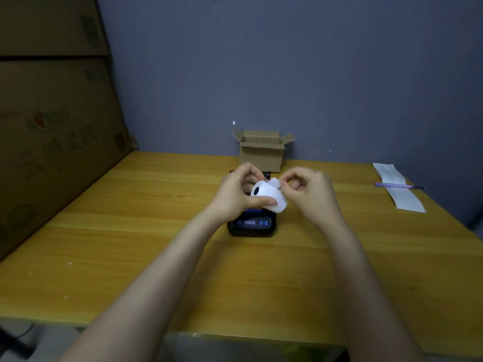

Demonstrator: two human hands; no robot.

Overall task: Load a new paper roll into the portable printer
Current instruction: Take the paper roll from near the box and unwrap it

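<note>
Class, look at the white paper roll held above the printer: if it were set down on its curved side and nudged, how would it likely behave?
The paper roll is a cylinder with a hollow core, so it would probably roll across the smooth table. Its loose end, pinched by the right hand, looks floppy and may unwind. The left hand holds it easily, suggesting it is light.

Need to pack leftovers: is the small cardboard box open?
Open: the small cardboard box stands upright behind the printer, its top flaps spread outward.
</note>
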